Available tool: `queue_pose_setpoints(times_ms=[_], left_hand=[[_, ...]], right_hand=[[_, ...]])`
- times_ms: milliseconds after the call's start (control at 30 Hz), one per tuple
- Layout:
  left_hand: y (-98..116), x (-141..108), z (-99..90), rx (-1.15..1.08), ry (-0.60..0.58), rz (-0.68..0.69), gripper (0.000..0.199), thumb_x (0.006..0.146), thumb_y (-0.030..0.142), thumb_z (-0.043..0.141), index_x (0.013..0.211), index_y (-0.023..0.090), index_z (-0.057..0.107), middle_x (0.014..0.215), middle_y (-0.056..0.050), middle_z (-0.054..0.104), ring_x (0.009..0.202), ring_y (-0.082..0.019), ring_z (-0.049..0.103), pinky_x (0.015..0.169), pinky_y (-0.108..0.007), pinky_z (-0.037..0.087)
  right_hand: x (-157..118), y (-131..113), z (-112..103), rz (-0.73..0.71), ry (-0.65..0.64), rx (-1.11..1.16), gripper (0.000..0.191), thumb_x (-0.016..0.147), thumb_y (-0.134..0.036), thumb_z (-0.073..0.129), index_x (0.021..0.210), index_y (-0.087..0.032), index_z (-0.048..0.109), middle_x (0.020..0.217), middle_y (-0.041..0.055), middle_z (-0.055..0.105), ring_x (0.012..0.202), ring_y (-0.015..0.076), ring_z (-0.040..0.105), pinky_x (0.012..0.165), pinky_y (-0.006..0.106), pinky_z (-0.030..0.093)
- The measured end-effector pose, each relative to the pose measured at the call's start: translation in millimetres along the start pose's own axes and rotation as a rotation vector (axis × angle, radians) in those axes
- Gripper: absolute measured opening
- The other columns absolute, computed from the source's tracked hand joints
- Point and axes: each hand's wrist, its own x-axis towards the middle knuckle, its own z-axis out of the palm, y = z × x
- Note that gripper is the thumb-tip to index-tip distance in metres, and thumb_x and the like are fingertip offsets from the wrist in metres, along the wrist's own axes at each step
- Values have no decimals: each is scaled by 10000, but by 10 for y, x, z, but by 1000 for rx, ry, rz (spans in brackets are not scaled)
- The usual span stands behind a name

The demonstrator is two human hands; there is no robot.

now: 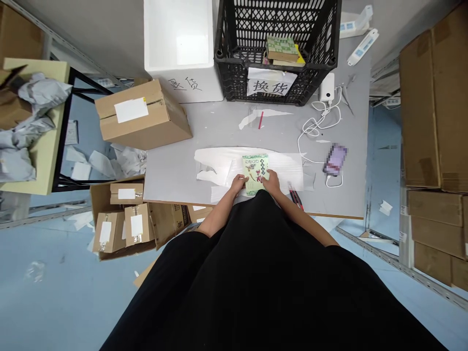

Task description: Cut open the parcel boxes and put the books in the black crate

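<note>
A light green booklet (256,168) with dark characters and a small pink figure lies face up over white foam wrap. My left hand (238,184) grips its lower left edge, thumb on the cover. On the opposite side my right hand (271,182) holds the lower right edge, its thumb also on top. The white wrap (288,168) spreads out beneath the booklet to both sides on the grey table (171,178). A red and black tool (296,199) rests just right of my right forearm.
Behind stand a taped carton (137,119), a white foam box (183,80) and a black crate (274,63) holding books. A pink strip (261,120) lies mid-table. At right are a phone (335,159), white cables (310,129) and scissors (347,97). Cartons (136,226) sit below left.
</note>
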Motion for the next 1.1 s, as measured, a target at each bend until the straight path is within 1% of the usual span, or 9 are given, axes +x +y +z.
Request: queue_pose_setpoints(times_ms=[200, 367, 467, 633, 767, 833, 933, 1000, 1100], left_hand=[[125, -51, 35, -159, -44, 78, 454, 822, 399, 720, 1215, 191, 628, 1061, -85, 751, 972, -202, 713, 875, -330, 550], [347, -152, 113, -203, -186, 101, 559, 987, 564, 433, 1304, 160, 654, 1217, -131, 713, 1173, -239, 643, 929, -331, 537], [429, -229, 192, -144, -262, 128, 593, 1006, 593, 373, 1283, 172, 685, 1285, -124, 686, 1217, -240, 615, 958, -335, 533], [418, -228, 310, -96, -282, 232, 442, 987, 499, 501, 1249, 208, 706, 1386, -97, 629, 1303, -233, 551, 1010, -332, 498], [343, -92, 294, -91, -66, 232, 481, 862, 439, 704, 1271, 190, 659, 1342, -123, 648, 1219, -240, 611, 1008, -339, 495], [293, -25, 224, -148, 11, 163, 549, 807, 501, 748, 1229, 161, 660, 1309, -151, 664, 1159, -258, 648, 980, -362, 517], [207, 38, 83, -262, -130, 56, 570, 767, 592, 749, 1090, 125, 697, 1184, -177, 720, 1053, -275, 700, 921, -385, 552], [150, 58, 12, -237, -153, 36, 515, 748, 565, 771, 1010, 126, 707, 1093, -168, 748, 988, -269, 719, 879, -372, 565], [74, 72, -21, -96, -15, 40, 384, 749, 476, 785, 922, 147, 691, 1006, -140, 760, 940, -255, 720, 812, -341, 563]], right_hand=[[-187, -443, 186, -63, -109, -4, 483, 934, -475, 494, 1282, -144, 548, 1309, 179, 580, 1280, 285, 516, 1095, 420, 395], [-194, -645, 39, 48, -33, 61, 645, 806, -606, 642, 1278, -200, 474, 1271, 163, 585, 1147, 291, 594, 942, 396, 486], [-151, -599, -134, 113, 27, 59, 565, 808, -513, 659, 1237, -200, 467, 1192, 142, 639, 1063, 285, 634, 903, 389, 496], [-57, -378, -363, 131, 74, 119, 341, 816, -285, 608, 1134, -191, 532, 1106, 118, 703, 1042, 289, 657, 930, 407, 501], [-11, -235, -469, 62, 35, 463, 307, 777, -317, 639, 1057, -205, 577, 1126, 101, 718, 1042, 268, 666, 958, 426, 520], [2, -198, -481, 30, -58, 686, 367, 758, -359, 676, 1081, -212, 583, 1122, 89, 729, 1019, 251, 679, 952, 430, 532], [40, -144, -438, 42, -170, 869, 420, 724, -372, 720, 1092, -214, 596, 1096, 79, 745, 1000, 240, 688, 952, 432, 536], [84, -81, -371, 89, -203, 866, 384, 729, -355, 703, 1073, -208, 614, 1076, 75, 750, 994, 235, 687, 948, 422, 534], [149, 51, -238, 161, -225, 635, 295, 777, -292, 595, 1050, -189, 639, 1019, 66, 747, 967, 225, 680, 929, 407, 533]])
